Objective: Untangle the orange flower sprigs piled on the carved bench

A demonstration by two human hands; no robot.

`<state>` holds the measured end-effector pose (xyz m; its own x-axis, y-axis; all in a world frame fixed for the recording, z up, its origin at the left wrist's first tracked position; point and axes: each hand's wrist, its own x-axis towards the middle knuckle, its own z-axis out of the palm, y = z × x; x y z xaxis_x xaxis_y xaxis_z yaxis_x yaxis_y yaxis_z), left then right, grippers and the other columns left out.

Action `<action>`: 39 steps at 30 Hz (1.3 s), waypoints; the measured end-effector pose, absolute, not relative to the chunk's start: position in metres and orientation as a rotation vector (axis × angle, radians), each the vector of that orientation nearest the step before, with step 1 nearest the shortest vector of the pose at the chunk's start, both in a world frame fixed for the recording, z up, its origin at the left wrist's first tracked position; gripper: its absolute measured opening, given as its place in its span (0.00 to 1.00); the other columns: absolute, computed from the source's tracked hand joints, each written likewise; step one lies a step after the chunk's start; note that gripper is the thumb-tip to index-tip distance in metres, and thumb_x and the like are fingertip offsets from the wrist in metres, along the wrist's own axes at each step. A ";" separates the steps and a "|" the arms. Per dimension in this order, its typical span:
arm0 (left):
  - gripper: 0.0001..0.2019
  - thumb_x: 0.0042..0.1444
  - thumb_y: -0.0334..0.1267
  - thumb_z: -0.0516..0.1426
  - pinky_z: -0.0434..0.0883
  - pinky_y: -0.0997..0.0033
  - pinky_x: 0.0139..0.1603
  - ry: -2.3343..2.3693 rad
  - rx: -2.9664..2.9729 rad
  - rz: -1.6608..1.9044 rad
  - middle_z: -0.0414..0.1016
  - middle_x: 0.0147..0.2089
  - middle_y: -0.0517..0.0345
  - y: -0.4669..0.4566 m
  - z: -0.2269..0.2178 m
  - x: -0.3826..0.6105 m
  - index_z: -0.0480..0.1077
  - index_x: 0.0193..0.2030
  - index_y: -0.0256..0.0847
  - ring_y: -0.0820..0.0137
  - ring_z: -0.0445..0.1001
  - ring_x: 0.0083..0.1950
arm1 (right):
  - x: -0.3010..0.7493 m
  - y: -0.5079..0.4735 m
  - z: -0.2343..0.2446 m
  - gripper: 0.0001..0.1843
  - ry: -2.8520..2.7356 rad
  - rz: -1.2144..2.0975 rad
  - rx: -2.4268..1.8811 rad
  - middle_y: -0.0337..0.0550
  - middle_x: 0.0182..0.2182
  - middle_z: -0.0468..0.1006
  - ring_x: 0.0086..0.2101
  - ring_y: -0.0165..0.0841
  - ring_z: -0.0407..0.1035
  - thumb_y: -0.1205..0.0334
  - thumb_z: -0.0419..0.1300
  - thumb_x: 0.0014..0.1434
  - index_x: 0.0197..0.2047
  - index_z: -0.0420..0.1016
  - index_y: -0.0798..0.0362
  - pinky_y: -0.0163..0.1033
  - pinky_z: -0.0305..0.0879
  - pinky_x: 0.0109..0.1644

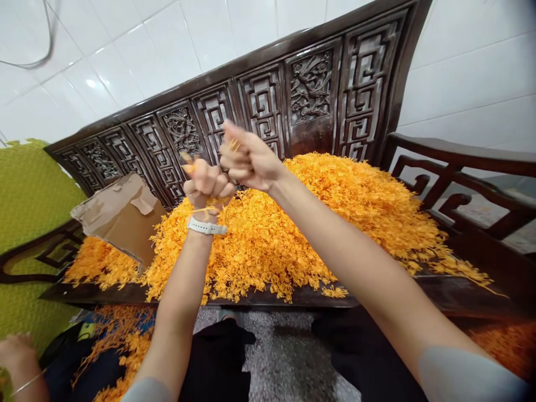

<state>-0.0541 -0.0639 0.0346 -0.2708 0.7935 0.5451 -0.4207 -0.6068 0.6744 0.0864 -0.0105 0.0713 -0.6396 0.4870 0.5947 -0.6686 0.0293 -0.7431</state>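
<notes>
Both hands are raised close together above a large heap of orange stringy pieces (268,245) on a dark carved wooden bench. My left hand (207,184), with a white wristband (205,225), is closed in a fist. Orange strands (205,211) stick out of that fist at the wrist side, and an orange tip shows at its top. Close beside it on the right, my right hand (249,159) is also closed, slightly blurred, with a bit of orange strand showing between its fingers. How the strand runs between the hands is hidden.
The carved bench back (310,95) stands behind the heap, with an armrest (456,167) at right. A torn cardboard piece (121,218) leans at left, near green foam mats (29,190). Another person's hand (19,357) is at lower left, beside more orange strands (121,335).
</notes>
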 end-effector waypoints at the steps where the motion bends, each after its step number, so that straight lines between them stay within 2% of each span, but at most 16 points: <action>1: 0.32 0.70 0.63 0.52 0.42 0.77 0.13 0.400 1.186 2.054 0.26 0.15 0.70 -0.067 0.039 -0.053 0.54 0.22 0.42 0.79 0.29 0.13 | 0.087 -0.007 0.074 0.34 -1.369 1.713 0.189 0.26 0.17 0.47 0.18 0.23 0.39 0.41 0.64 0.69 0.25 0.47 0.48 0.30 0.41 0.17; 3: 0.28 0.73 0.58 0.51 0.42 0.77 0.13 0.226 1.247 2.087 0.27 0.16 0.70 -0.076 0.052 -0.053 0.57 0.24 0.42 0.78 0.28 0.15 | 0.092 0.007 0.073 0.33 -1.297 1.598 0.090 0.28 0.18 0.48 0.19 0.25 0.42 0.42 0.62 0.70 0.26 0.48 0.48 0.31 0.46 0.19; 6: 0.23 0.78 0.44 0.47 0.52 0.78 0.16 0.378 1.262 1.850 0.41 0.16 0.69 -0.086 0.074 -0.054 0.66 0.29 0.43 0.78 0.41 0.14 | 0.108 0.042 0.056 0.26 -1.535 1.233 -0.349 0.32 0.20 0.56 0.22 0.28 0.51 0.47 0.63 0.69 0.25 0.57 0.48 0.35 0.58 0.26; 9: 0.20 0.77 0.45 0.50 0.58 0.79 0.17 0.717 1.149 1.759 0.52 0.17 0.68 -0.082 0.081 -0.057 0.70 0.32 0.41 0.80 0.52 0.15 | 0.124 0.071 0.032 0.14 -1.890 0.563 -0.932 0.45 0.30 0.71 0.34 0.37 0.67 0.61 0.69 0.60 0.29 0.68 0.52 0.45 0.68 0.43; 11: 0.18 0.74 0.47 0.56 0.61 0.79 0.18 0.823 1.060 1.771 0.59 0.18 0.67 -0.074 0.077 -0.062 0.71 0.33 0.41 0.80 0.58 0.15 | 0.129 0.079 0.024 0.09 -1.940 0.325 -1.082 0.53 0.39 0.76 0.43 0.44 0.71 0.63 0.69 0.58 0.34 0.72 0.54 0.51 0.68 0.53; 13: 0.15 0.72 0.46 0.59 0.66 0.79 0.21 0.840 0.990 1.774 0.67 0.22 0.64 -0.065 0.070 -0.067 0.73 0.34 0.41 0.80 0.66 0.18 | 0.129 0.077 0.027 0.11 -1.846 0.527 -0.975 0.54 0.40 0.77 0.44 0.43 0.72 0.55 0.64 0.65 0.37 0.74 0.55 0.50 0.69 0.52; 16: 0.13 0.71 0.43 0.58 0.73 0.79 0.27 0.826 0.932 1.797 0.76 0.27 0.60 -0.056 0.063 -0.075 0.74 0.36 0.41 0.78 0.74 0.23 | 0.126 0.060 0.046 0.20 -1.626 1.211 -0.563 0.49 0.35 0.80 0.36 0.36 0.73 0.45 0.55 0.72 0.39 0.75 0.53 0.42 0.71 0.42; 18: 0.12 0.71 0.42 0.58 0.75 0.78 0.28 0.832 0.903 1.822 0.77 0.28 0.59 -0.054 0.062 -0.079 0.74 0.35 0.41 0.77 0.76 0.25 | 0.125 0.046 0.058 0.21 -1.495 1.547 -0.342 0.46 0.34 0.81 0.33 0.33 0.74 0.43 0.56 0.72 0.41 0.76 0.52 0.38 0.71 0.39; 20: 0.12 0.70 0.41 0.59 0.75 0.78 0.29 0.839 0.882 1.850 0.77 0.28 0.60 -0.052 0.062 -0.080 0.74 0.34 0.41 0.77 0.76 0.24 | 0.124 0.035 0.066 0.19 -1.395 1.707 -0.226 0.43 0.31 0.81 0.31 0.31 0.74 0.44 0.58 0.71 0.39 0.77 0.52 0.36 0.70 0.36; 24: 0.13 0.70 0.41 0.60 0.75 0.79 0.30 0.823 0.872 1.910 0.76 0.27 0.61 -0.051 0.062 -0.081 0.73 0.32 0.42 0.78 0.76 0.24 | 0.123 0.025 0.068 0.22 -1.309 1.824 -0.065 0.37 0.24 0.76 0.26 0.28 0.71 0.43 0.60 0.70 0.33 0.74 0.52 0.34 0.68 0.33; 28: 0.13 0.70 0.41 0.60 0.74 0.78 0.29 0.815 0.869 1.900 0.75 0.26 0.61 -0.051 0.063 -0.079 0.73 0.33 0.42 0.78 0.75 0.24 | 0.124 0.016 0.068 0.29 -1.271 1.825 0.194 0.32 0.16 0.59 0.22 0.28 0.59 0.37 0.60 0.68 0.25 0.64 0.50 0.34 0.63 0.29; 31: 0.13 0.72 0.41 0.58 0.74 0.78 0.29 0.807 0.868 1.888 0.75 0.26 0.61 -0.053 0.064 -0.078 0.73 0.33 0.42 0.77 0.75 0.24 | 0.123 0.008 0.071 0.34 -1.193 1.752 0.255 0.32 0.15 0.49 0.21 0.30 0.51 0.31 0.61 0.62 0.23 0.56 0.48 0.34 0.59 0.26; 35: 0.13 0.70 0.42 0.59 0.74 0.78 0.28 0.798 0.890 1.877 0.74 0.26 0.61 -0.055 0.064 -0.076 0.73 0.32 0.42 0.77 0.75 0.24 | 0.118 0.007 0.075 0.38 -1.175 1.736 0.474 0.34 0.16 0.47 0.22 0.32 0.50 0.27 0.66 0.53 0.21 0.52 0.48 0.36 0.58 0.25; 39: 0.13 0.69 0.42 0.61 0.73 0.77 0.26 0.791 0.887 1.873 0.73 0.24 0.62 -0.056 0.066 -0.074 0.73 0.32 0.42 0.77 0.74 0.22 | 0.112 0.010 0.080 0.36 -1.276 1.786 0.796 0.35 0.17 0.49 0.24 0.34 0.53 0.29 0.66 0.54 0.21 0.54 0.48 0.39 0.61 0.25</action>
